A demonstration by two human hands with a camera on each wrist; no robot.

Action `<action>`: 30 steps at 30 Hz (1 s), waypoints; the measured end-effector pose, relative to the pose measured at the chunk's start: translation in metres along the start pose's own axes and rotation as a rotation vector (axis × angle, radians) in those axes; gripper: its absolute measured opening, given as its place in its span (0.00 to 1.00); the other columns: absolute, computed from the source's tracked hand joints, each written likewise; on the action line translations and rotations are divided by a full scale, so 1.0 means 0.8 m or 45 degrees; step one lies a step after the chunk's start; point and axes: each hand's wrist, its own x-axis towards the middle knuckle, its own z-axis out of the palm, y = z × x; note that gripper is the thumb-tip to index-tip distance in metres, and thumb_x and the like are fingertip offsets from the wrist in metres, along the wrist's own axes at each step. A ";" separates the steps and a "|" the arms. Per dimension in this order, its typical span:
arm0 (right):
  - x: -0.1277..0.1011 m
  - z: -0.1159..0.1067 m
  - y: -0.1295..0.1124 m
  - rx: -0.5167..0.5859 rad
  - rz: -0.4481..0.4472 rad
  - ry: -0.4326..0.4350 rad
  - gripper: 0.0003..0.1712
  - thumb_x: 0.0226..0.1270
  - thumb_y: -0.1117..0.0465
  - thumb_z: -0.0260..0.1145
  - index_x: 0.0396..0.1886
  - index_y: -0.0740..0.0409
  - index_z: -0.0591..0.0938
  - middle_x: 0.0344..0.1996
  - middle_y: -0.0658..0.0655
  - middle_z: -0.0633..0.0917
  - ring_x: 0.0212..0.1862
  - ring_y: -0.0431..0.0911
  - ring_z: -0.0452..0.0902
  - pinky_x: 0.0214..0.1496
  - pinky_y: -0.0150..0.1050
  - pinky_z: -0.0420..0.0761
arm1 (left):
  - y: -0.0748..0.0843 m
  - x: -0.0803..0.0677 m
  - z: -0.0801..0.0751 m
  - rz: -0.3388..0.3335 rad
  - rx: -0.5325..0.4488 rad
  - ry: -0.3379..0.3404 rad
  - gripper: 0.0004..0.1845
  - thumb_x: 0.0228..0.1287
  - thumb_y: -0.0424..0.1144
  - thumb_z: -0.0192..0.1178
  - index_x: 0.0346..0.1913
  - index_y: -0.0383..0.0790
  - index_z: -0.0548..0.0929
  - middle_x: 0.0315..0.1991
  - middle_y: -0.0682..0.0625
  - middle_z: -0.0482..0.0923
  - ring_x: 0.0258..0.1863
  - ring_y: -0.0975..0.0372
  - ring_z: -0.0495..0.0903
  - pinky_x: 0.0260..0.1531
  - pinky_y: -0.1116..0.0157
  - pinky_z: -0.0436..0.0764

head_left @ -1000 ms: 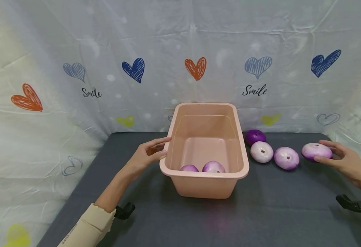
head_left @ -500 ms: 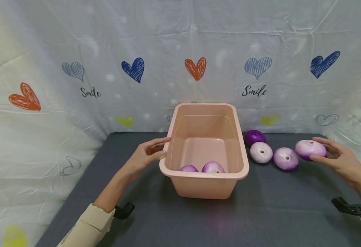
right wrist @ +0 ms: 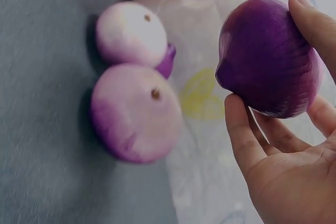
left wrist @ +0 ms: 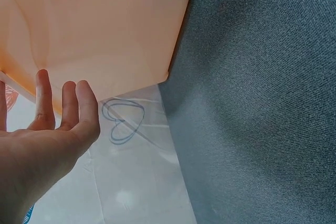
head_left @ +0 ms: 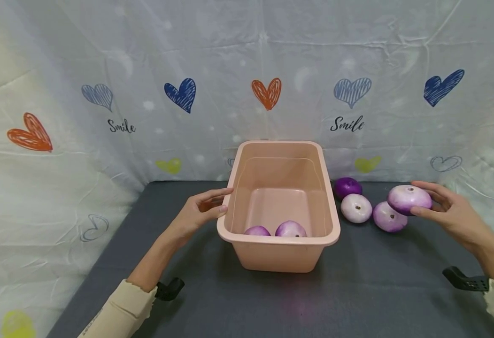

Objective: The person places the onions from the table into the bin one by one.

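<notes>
My right hand [head_left: 443, 209] grips a purple-and-white onion [head_left: 409, 199], lifted just above the dark table to the right of the pink plastic bin [head_left: 331, 220]. In the right wrist view the held onion [right wrist: 270, 59] sits between thumb and fingers [right wrist: 241, 135]. My left hand [head_left: 202, 211] rests with straight fingers against the bin's left rim; in the left wrist view its fingers [left wrist: 68, 108] lie beside the bin's wall [left wrist: 105, 24]. Two onions [head_left: 290, 229] lie inside the bin at its near end.
Three more onions lie right of the bin: a dark purple one [head_left: 348, 187], a pale one [head_left: 356, 207] and another [head_left: 388, 217] below the held one. A heart-printed cloth [head_left: 268, 94] backs the grey table [head_left: 357, 291].
My right hand has lifted the onion off the table and carried it left and up, toward the bin. The left hand has stayed at the rim.
</notes>
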 end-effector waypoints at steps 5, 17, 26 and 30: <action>0.008 0.010 -0.018 0.032 0.025 -0.030 0.35 0.72 0.73 0.64 0.76 0.59 0.67 0.65 0.49 0.69 0.58 0.33 0.73 0.51 0.25 0.77 | 0.000 0.000 -0.001 -0.007 0.002 0.001 0.28 0.72 0.36 0.65 0.72 0.41 0.74 0.67 0.43 0.74 0.66 0.51 0.72 0.64 0.46 0.69; 0.038 0.032 -0.053 0.051 -0.032 -0.080 0.34 0.72 0.69 0.67 0.75 0.55 0.68 0.67 0.52 0.70 0.61 0.37 0.72 0.53 0.26 0.76 | 0.001 -0.001 0.001 -0.031 0.014 0.015 0.27 0.72 0.39 0.65 0.72 0.45 0.75 0.66 0.45 0.76 0.65 0.52 0.74 0.63 0.46 0.70; 0.065 0.057 -0.080 0.097 -0.074 -0.142 0.34 0.71 0.68 0.68 0.74 0.55 0.69 0.67 0.55 0.71 0.62 0.45 0.73 0.55 0.30 0.77 | 0.002 -0.003 0.001 -0.046 0.020 0.017 0.28 0.72 0.40 0.64 0.73 0.46 0.74 0.66 0.45 0.75 0.65 0.52 0.74 0.62 0.45 0.71; 0.075 0.067 -0.093 0.093 -0.072 -0.149 0.36 0.69 0.68 0.70 0.74 0.55 0.69 0.67 0.55 0.71 0.62 0.46 0.74 0.53 0.32 0.79 | 0.002 -0.002 0.001 -0.050 0.032 0.017 0.28 0.73 0.41 0.64 0.73 0.45 0.74 0.67 0.44 0.74 0.65 0.51 0.73 0.61 0.44 0.71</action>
